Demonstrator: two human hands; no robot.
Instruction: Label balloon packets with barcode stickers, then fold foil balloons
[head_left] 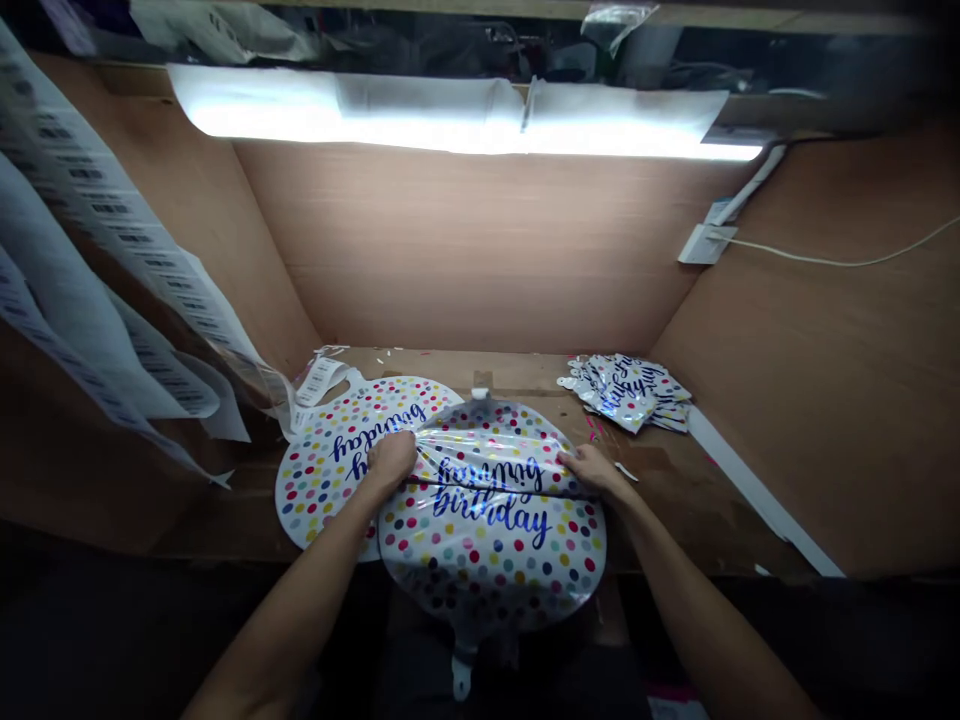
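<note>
A flat, uninflated foil balloon (491,570) with coloured dots and blue "birthday" lettering lies in front of me, creased across its middle. Its tail hangs down over the table's front edge. My left hand (392,458) is closed on the balloon's left side, pulling wrinkles into the foil. On the right side, my right hand (591,468) pinches the foil between thumb and fingers. Partly beneath, to the left, a second dotted balloon (315,490) lies flat. Several folded balloons (630,390) are heaped at the back right, apart from my hands.
Long strips of barcode labels (135,230) hang at the left, reaching down to the cardboard-covered table (517,370). Wooden panels (465,250) enclose the back and sides. A lit tube lamp (450,115) runs overhead, with a cable (825,263) at the right wall.
</note>
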